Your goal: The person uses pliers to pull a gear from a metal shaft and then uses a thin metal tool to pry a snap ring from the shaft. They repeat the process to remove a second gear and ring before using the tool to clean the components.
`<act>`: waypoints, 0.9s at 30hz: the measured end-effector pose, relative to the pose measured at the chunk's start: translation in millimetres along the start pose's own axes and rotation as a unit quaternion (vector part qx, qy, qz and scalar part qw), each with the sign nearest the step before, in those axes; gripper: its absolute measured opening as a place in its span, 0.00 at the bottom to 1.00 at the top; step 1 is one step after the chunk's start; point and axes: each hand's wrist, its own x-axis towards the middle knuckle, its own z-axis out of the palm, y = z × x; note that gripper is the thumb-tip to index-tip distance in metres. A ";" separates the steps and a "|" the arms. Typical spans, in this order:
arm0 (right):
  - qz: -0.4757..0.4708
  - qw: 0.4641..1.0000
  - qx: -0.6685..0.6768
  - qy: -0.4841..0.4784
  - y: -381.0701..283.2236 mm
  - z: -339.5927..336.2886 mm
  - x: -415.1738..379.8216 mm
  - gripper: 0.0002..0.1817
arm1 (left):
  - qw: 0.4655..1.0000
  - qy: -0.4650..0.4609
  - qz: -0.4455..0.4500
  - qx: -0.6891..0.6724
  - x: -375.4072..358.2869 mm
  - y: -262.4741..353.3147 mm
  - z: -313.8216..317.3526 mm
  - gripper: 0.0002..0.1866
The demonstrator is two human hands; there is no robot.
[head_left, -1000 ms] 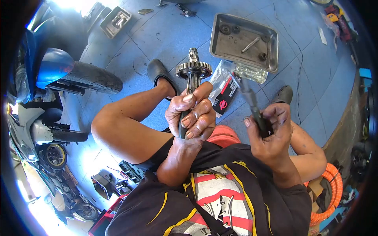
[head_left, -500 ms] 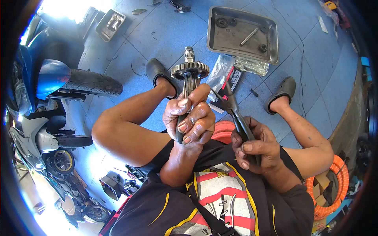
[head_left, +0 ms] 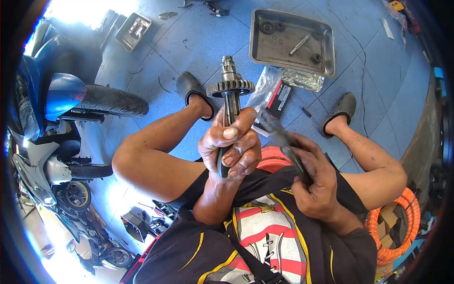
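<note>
Upright in my left hand (head_left: 232, 146) is a splined metal gear shaft (head_left: 231, 110), its lower part hidden by my closed fingers. A toothed gear (head_left: 231, 87) sits around the shaft above my thumb. A slim dark handle (head_left: 222, 163) is gripped along with it and shows below my fingers. My right hand (head_left: 316, 182), to the right and lower, is closed around dark-handled pliers (head_left: 297, 163). Motion blurs the pliers' jaws, which point up and left, apart from the shaft.
Ahead on the blue tiled floor, a metal tray (head_left: 276, 53) holds gears and a metal rod (head_left: 300, 44). Nearer lies a black-and-red box (head_left: 280, 100) with plastic bags. A smaller tray (head_left: 124, 39) and a motorcycle tyre (head_left: 116, 100) are left; an orange hose coil (head_left: 412, 215) is right.
My right hand has turned and its grip on the pliers has shifted, with their jaws now blurred. The shaft and gear have tilted slightly, showing more of the gear's underside.
</note>
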 end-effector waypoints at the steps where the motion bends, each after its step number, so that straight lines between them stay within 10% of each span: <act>1: -0.020 0.996 -0.082 -0.009 -3.6 -0.8 3.8 0.32 | 1.000 0.009 0.010 0.023 -0.2 -0.9 0.6 0.07; 6: -0.027 0.976 -0.215 -0.020 -12.5 -2.4 10.5 0.34 | 0.992 0.069 0.068 0.079 -4.2 -6.2 10.6 0.20; 11: 0.034 0.989 0.111 -0.095 18.0 -6.2 15.5 0.24 | 0.990 0.092 0.063 0.082 -5.6 -5.5 16.1 0.41; 15: 0.096 0.952 0.278 -0.086 30.3 -4.0 9.1 0.17 | 0.986 0.116 0.027 0.121 -8.8 -6.7 17.2 0.45; 17: 0.013 0.943 0.323 0.084 22.3 -1.3 28.4 0.23 | 0.983 0.120 0.009 0.140 -10.1 -10.0 14.3 0.45; 21: -0.051 0.967 0.223 0.112 28.9 -11.1 58.7 0.38 | 0.965 0.159 -0.063 0.198 -7.1 -24.6 13.6 0.46; 27: -0.068 0.982 0.110 0.135 38.5 -14.7 56.7 0.24 | 0.935 0.181 -0.114 0.282 0.9 -31.8 9.2 0.28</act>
